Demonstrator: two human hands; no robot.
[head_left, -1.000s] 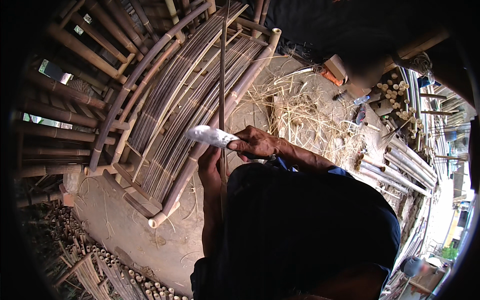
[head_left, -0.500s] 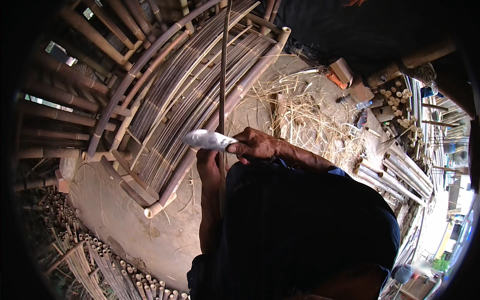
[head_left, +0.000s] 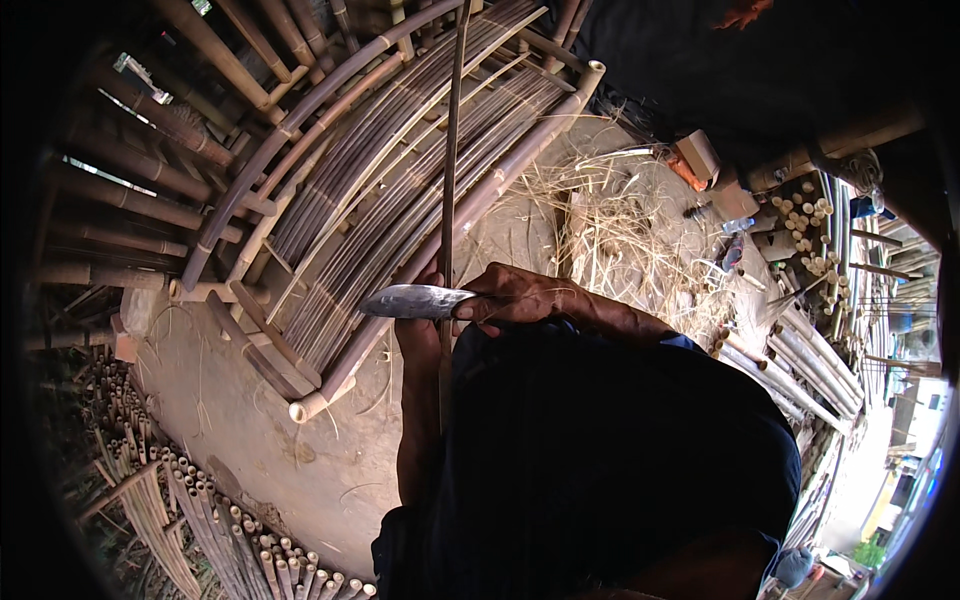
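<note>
A long dark bamboo strip (head_left: pixel 455 140) runs from the top of the view down toward my body. My left hand (head_left: pixel 420 335) is closed around this strip, its fingers partly hidden behind a broad steel knife blade. The knife (head_left: pixel 408 301) has its tip pointing left and lies across the strip. My right hand (head_left: pixel 510 297) is closed on the knife's handle end, with the thumb along the base of the blade. Where the blade meets the strip is too small to tell.
A slatted bamboo bench (head_left: pixel 400 190) with a curved back stands ahead to the left. Pale bamboo shavings (head_left: pixel 620 225) litter the floor to the right. Cut bamboo poles (head_left: pixel 270 560) are stacked lower left, and more poles (head_left: pixel 800 365) lie at the right. A cardboard box (head_left: pixel 697 157) sits farther back.
The blade has turned a little, and fingers of my left hand now show above it. The strip leans slightly more to the right at its top. The surroundings have shifted slightly in view.
</note>
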